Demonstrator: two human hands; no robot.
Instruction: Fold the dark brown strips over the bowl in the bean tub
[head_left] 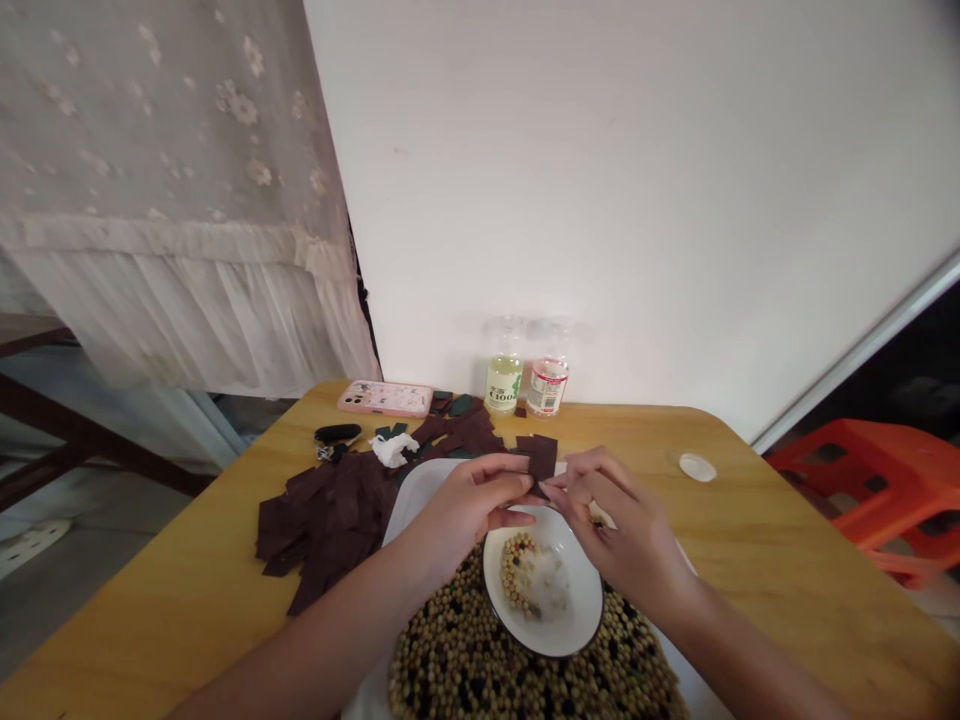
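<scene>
My left hand [465, 505] and my right hand [611, 515] meet above a white bowl, pinching a small dark brown square [541, 458] of paper or cloth from either side. The white bowl [577, 610] has a dark rim and holds mixed beans and white grains. Below it, a thick layer of speckled beans [480, 655] covers a white plate [420, 500]. To the left lies a heap of similar dark brown squares [330, 525].
The yellow wooden table [780, 580] holds a pink phone [385, 398], two plastic bottles [504, 382], a crumpled white tissue [394, 450], a black clip [337, 434] and a small white lid [697, 467]. An orange stool [877, 490] stands right; a wall backs the table.
</scene>
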